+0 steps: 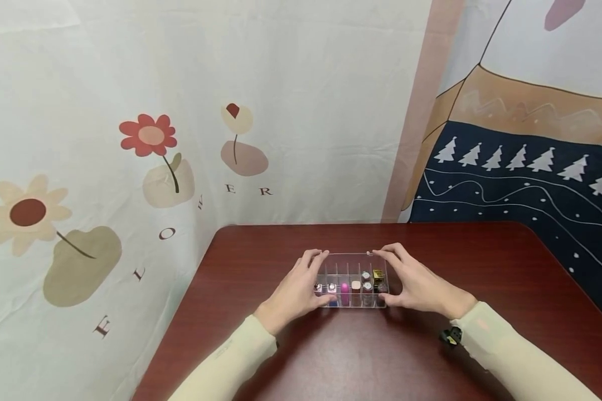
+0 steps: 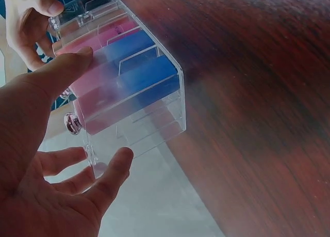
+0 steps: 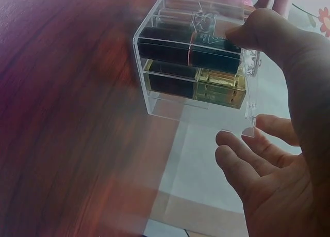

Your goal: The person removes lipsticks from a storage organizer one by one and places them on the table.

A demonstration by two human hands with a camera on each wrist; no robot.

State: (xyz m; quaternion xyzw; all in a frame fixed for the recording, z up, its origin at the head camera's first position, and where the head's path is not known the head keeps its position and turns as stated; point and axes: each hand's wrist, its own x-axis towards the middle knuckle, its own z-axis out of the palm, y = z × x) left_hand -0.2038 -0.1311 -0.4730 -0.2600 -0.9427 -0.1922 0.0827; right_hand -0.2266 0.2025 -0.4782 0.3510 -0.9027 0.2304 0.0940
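A clear plastic lipstick organizer [image 1: 342,268] stands on the table between both hands. My left hand [image 1: 299,285] grips its left end, thumb on the near side and fingers on the far side. At the opposite end my right hand [image 1: 416,284] holds it the same way. Several lipsticks fill the near row, among them a bright pink one [image 1: 344,293]. Pink-and-blue tubes [image 2: 149,74] show through the left end in the left wrist view. The right wrist view shows a black lipstick [image 3: 165,46] and a gold-and-black one [image 3: 221,87] behind it.
The organizer is on a dark red-brown wooden table [image 1: 261,245] with rounded far corners. Behind it hangs a pale cloth [image 1: 321,111] with printed flowers and letters. A navy cloth with white trees [image 1: 506,184] hangs at the right. A dark wrist strap [image 1: 450,336] shows by the right sleeve.
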